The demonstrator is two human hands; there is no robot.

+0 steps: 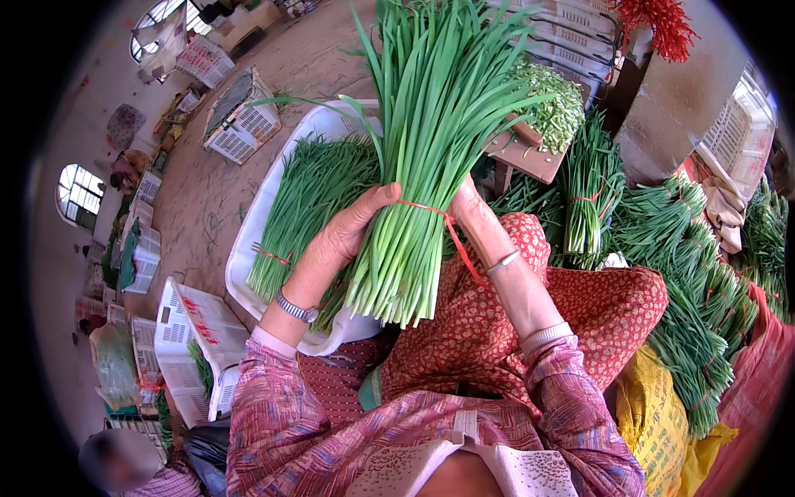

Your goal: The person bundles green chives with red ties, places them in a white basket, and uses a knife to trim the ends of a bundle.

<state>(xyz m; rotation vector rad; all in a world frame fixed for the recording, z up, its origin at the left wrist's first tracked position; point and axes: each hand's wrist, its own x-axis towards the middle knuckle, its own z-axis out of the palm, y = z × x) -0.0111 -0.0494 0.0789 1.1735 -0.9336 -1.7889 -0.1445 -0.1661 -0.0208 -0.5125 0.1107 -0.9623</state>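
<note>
A large bundle of garlic chives [428, 143] is held up before me, its pale cut ends towards me and its green leaves pointing away. Around its lower stalks runs a red tie [425, 207], with a loose end hanging down on the right. My left hand [357, 220] grips the bundle from the left, thumb lying by the tie. Behind its right side, my right hand [466, 202] supports it; those fingers are mostly hidden. Below and left, a white plastic tub [239, 264] holds more chives [317, 199], tied with red.
Chopped stalks [553, 105] and a wooden handle [526, 132] lie on a small wooden stool [528, 158]. Tied chive bundles [677, 298] are piled at right beside a yellow woven sack [652, 404]. White crates [192, 348] stand left; another person [155, 478] sits at lower left.
</note>
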